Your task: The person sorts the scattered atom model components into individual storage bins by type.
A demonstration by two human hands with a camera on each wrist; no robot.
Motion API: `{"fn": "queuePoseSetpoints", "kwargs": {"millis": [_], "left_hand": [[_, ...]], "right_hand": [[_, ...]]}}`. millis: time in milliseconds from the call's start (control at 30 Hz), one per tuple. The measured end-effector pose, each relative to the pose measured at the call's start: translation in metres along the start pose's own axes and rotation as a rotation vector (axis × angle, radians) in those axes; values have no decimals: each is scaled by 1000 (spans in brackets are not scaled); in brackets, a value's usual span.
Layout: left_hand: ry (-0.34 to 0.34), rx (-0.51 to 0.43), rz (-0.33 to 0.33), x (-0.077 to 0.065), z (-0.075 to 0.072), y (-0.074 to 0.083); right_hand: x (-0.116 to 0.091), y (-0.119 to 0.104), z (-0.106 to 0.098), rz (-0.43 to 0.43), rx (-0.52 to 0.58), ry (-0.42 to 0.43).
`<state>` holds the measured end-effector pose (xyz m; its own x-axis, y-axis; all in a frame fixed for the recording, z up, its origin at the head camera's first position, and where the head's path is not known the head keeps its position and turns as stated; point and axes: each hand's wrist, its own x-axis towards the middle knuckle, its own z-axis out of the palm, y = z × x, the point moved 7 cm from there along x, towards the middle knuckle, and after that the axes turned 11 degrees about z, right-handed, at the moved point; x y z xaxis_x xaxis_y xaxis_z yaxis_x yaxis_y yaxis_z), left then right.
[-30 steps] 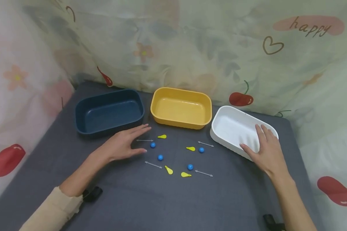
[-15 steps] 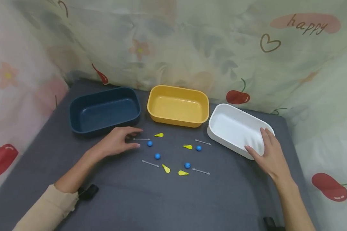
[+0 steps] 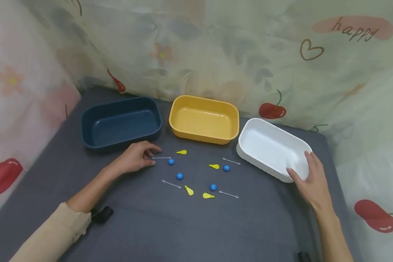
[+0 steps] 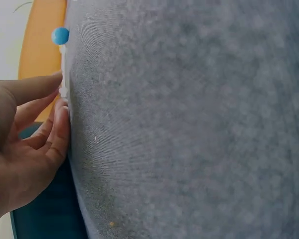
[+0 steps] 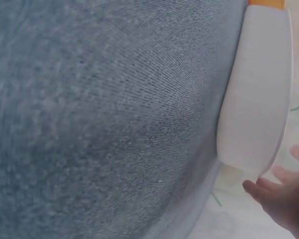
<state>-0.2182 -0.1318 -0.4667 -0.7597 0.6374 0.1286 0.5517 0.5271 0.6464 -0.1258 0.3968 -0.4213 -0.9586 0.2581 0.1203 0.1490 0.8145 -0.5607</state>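
My left hand is low over the table by the dark blue box, its fingers bent and its thumb apart from them. A thin grey rod with knobbed ends has its left end in the gap between thumb and fingertips; in the left wrist view the rod runs up toward a blue ball. That ball lies beside the rod in the head view. My right hand is spread at the right end of the white box, fingertips and thumb close to its rim.
A dark blue box and a yellow box stand at the back by the curtain. Across the grey table lie several blue balls, yellow bulb-shaped pieces and grey rods. A black object is beneath my left forearm.
My left hand has drawn back slightly and bent its fingers around the left end of the near rod. The right hand has shifted right along the white box, toward its end.
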Motion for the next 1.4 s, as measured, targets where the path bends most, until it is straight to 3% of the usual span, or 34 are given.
{"fn": "queuePoseSetpoints", "kwargs": {"millis": [267,467,733,1033,1267,1400], "left_hand": [[35,39,-12,5,1,-6],[53,66,-11,7,1,-6],[59,107,-9,8,0,-5],[37,145,25,14,2,0],[34,153,-10,13,5,3],[59,164,6,12,2,4]], "right_hand": [[-4,12,-1,38,57,9],[-5,23,-2,145,86,-14],[-2,37,4,279,184,-155],[-1,46,9,175,350,-268],[-1,53,10,214,282,-283],[0,54,9,227,272,-274]]}}
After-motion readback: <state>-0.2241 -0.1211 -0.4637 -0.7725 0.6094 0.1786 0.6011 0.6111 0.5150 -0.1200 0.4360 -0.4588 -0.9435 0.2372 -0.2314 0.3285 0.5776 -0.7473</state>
